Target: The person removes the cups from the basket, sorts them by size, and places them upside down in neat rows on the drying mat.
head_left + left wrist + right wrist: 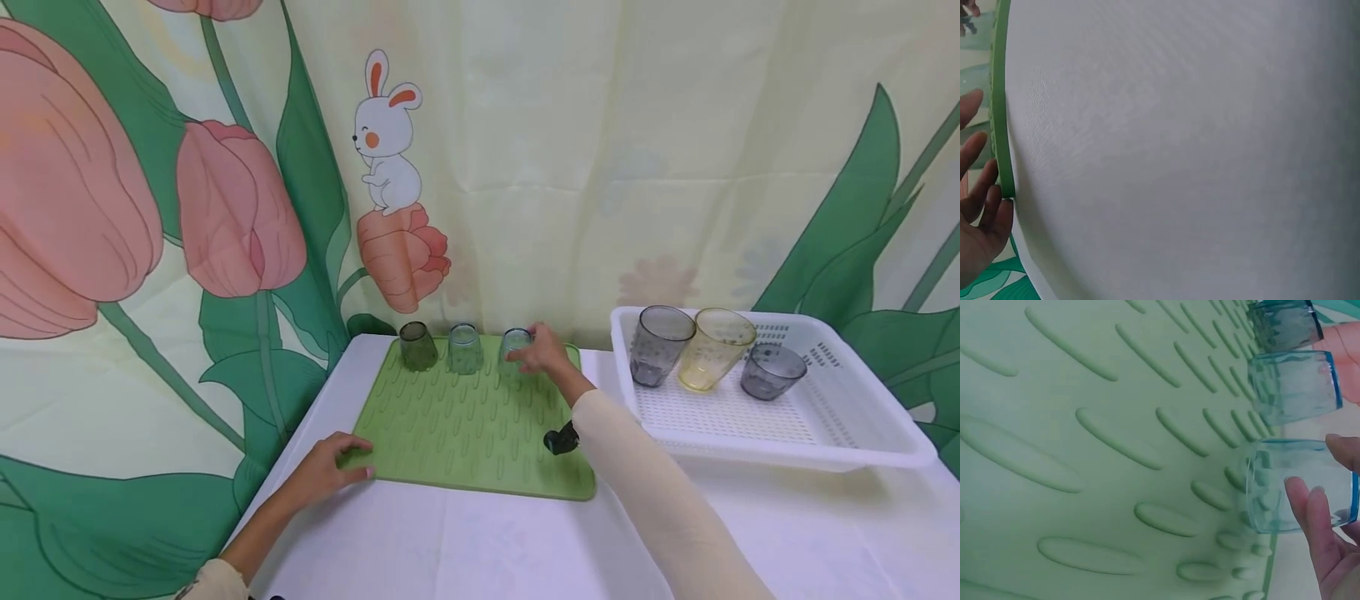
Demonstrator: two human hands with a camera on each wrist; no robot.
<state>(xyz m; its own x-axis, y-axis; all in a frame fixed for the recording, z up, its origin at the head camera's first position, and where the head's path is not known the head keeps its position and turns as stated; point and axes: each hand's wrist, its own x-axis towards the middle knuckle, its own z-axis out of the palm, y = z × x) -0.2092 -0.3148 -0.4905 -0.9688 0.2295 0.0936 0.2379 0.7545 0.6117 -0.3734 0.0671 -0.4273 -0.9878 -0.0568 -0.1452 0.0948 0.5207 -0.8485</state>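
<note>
Three glasses stand in a row along the back of a green ridged mat [457, 433]: a dark grey-green glass [417, 350], a pale blue glass [464, 353], and a second pale blue glass [512, 360] at the right. My right hand [546, 352] holds that rightmost glass, thumb and fingertips on its sides, as the right wrist view shows with the blue-rimmed glass [1269, 487]. At the mat's front left corner, my left hand [326, 473] rests with loosely bent fingers touching the edge; the left wrist view shows its fingers [988, 187] beside the mat's green edge [1000, 112].
A white perforated basket [765, 450] stands on the right of the white-covered table [420, 542]. Inside are a tall grey glass [660, 346], a yellow glass [716, 350] and a short grey glass [772, 372]. A printed curtain [525, 167] hangs behind.
</note>
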